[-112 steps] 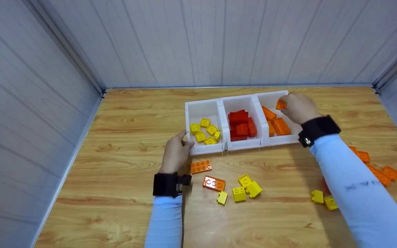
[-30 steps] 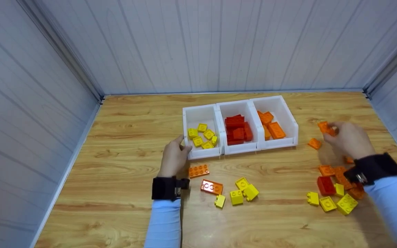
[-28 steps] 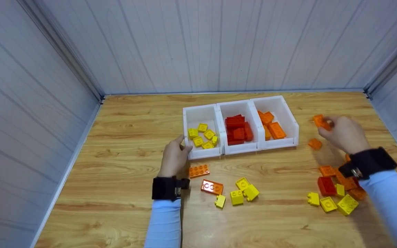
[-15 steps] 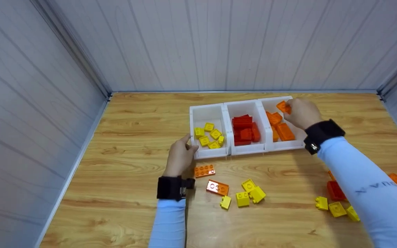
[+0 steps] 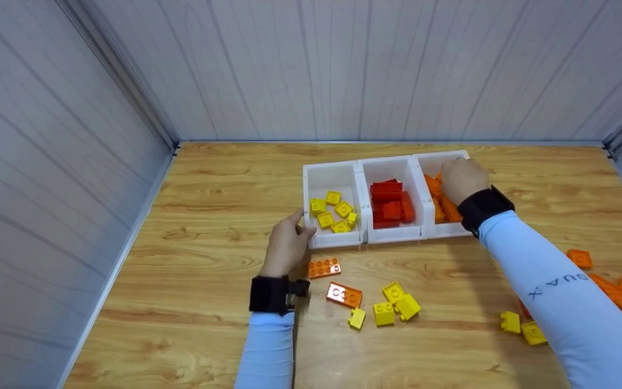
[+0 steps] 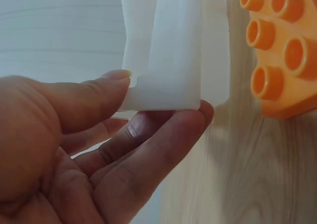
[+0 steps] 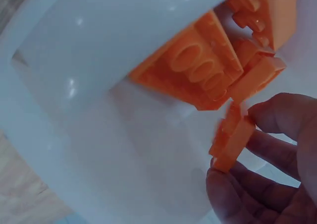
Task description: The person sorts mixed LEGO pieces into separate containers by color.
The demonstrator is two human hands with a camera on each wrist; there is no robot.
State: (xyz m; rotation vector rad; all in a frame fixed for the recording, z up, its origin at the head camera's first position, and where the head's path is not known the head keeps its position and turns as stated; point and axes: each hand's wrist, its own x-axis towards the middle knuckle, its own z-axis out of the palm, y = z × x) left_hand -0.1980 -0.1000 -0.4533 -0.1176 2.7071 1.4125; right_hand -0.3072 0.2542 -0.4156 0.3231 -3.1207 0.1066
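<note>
My right hand [image 5: 465, 179] reaches down into the right-hand white bin. In the right wrist view, its thumb and fingers pinch a small orange toy brick [image 7: 231, 137] low over the bin floor, beside several other orange bricks [image 7: 198, 65]. My left hand [image 5: 285, 246] holds the near left corner of the left-hand white bin [image 5: 334, 239], thumb on one side and fingers underneath, as the left wrist view shows. Yellow bricks [image 5: 325, 220] lie in that bin. The middle bin [image 5: 396, 234] contains red bricks [image 5: 392, 209].
Two orange bricks [image 5: 344, 295] and several yellow bricks [image 5: 384, 314] lie on the wooden table [image 5: 192, 270] before the bins. More orange [image 5: 611, 292] and yellow bricks [image 5: 510, 322] sit at the right, partly behind my right sleeve. Panel walls [image 5: 332, 70] enclose the table.
My right hand has carried an orange brick leftward from the right side of the table and lowered it into the right-hand bin. My left hand keeps hold of the bin corner.
</note>
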